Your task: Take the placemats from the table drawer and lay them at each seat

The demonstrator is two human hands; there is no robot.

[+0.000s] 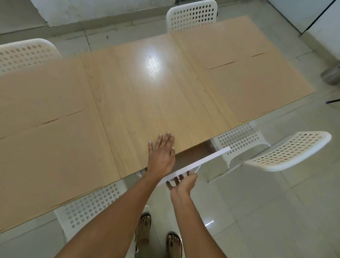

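Tan placemats lie on the light wooden table (pixel 147 101): two on the left part (pixel 31 89) (pixel 44 159) and two on the right part (pixel 226 38) (pixel 259 89), one before each chair. The table drawer (pixel 208 157), with a white front, stands partly out at the near edge, and a strip of its brown inside shows. My left hand (pixel 161 153) rests flat on the tabletop just above the drawer, fingers straight. My right hand (pixel 182 182) touches the drawer's white front with fingers extended, near a thin white handle.
White perforated chairs stand around the table: far left (pixel 23 54), far middle (pixel 192 13), near left (pixel 89 205) tucked under, and near right (pixel 287 152) pulled out and turned. A metal bin (pixel 335 73) sits on the tiled floor at right. My sandalled feet are below.
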